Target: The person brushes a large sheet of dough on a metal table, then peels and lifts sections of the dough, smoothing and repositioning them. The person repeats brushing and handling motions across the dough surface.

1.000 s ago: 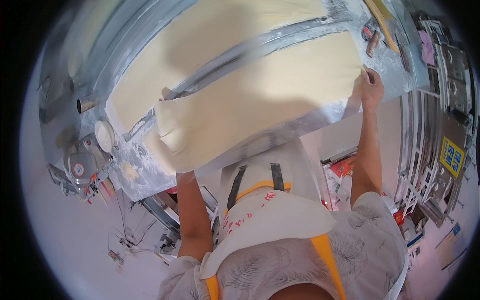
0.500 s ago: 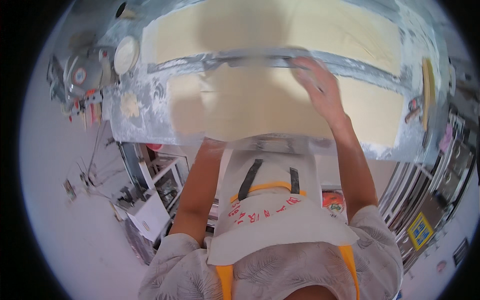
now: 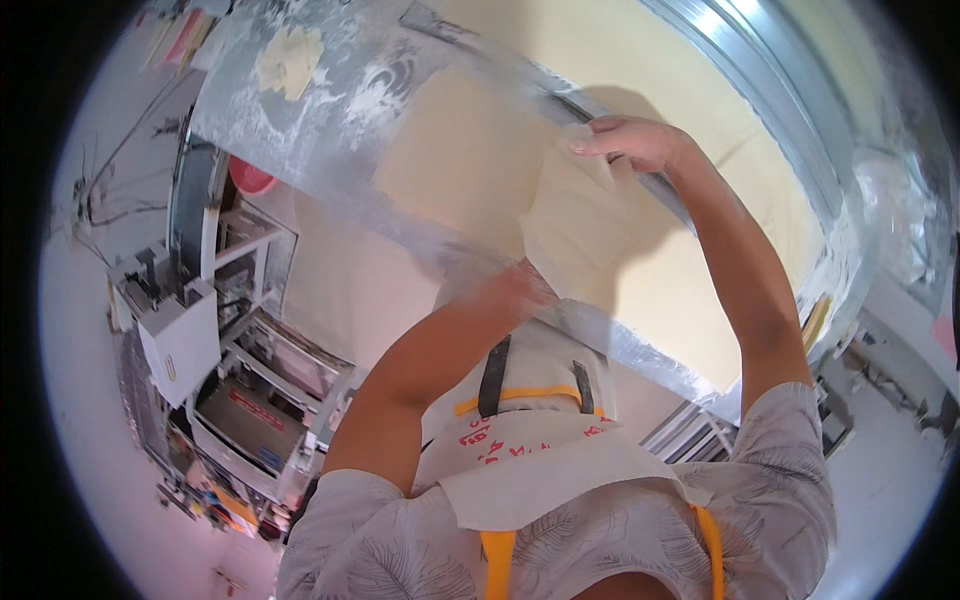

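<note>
Flour-dusted metal counter slanting across the head view, pale floor off to the left, and at the person's own side of the counter lies the near dough sheet, broad, cream-coloured and thin. Look at the flour smeared around it: presumably that's there to stop the dough sticking to the metal. Beyond it runs a far dough sheet, a dark, narrow strip of bare counter between the two, a gap that likely saves them from clinging together. Now the hands! Right hand is out at the sheet's far edge, arm arched over the dough, fingers closed in a pinch on that edge, which seems to be what lifts the raised part into a soft slope. Left hand is at the near edge, almost opposite; it's blurred and partly hidden, so whether its fingers grip or merely support, I cannot tell. One hand per side makes sense, I'd judge: stuff this limp would sag or crease if held from a single corner. Over on the left, a flat dough scrap sits well apart from both sheets, clear of the working hands.
</note>
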A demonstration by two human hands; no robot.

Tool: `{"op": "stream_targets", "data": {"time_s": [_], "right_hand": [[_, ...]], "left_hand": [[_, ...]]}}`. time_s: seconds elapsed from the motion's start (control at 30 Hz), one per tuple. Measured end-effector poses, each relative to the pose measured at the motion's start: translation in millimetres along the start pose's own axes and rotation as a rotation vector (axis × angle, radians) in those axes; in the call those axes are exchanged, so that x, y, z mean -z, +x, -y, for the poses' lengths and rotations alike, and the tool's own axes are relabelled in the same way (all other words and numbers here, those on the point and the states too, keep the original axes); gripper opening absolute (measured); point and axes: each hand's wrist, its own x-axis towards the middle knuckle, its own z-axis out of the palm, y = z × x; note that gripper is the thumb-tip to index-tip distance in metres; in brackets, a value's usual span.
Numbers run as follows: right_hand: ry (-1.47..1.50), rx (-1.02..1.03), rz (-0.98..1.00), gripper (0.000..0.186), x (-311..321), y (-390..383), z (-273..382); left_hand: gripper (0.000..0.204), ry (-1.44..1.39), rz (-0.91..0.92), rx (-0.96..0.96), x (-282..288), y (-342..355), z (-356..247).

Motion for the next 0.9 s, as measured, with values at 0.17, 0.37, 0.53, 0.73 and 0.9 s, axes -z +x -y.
{"op": "stream_targets", "data": {"time_s": [0.17, 0.37, 0.53, 0.73, 0.9], "right_hand": [[0.675, 0.298, 0.222, 0.073, 1, 34, 0], [0.508, 0.324, 0.288, 0.058, -3, 63, 19], [0.625, 0.326, 0.128, 0.059, -3, 55, 26], [0.378, 0.312, 0.040, 0.068, -26, 83, 68], [0.537, 0.381, 0.050, 0.070, -33, 113, 70]], "left_hand": [[0.057, -0.502, -0.076, -0.113, 14, -7, -14], [0.051, -0.042, -0.436, -0.357, 109, -34, -28], [0.056, 0.130, -0.411, -0.359, 107, -56, -55], [0.054, 0.206, -0.653, -0.428, 154, -54, -62], [0.051, 0.256, -0.758, -0.460, 157, -64, -82]]}}
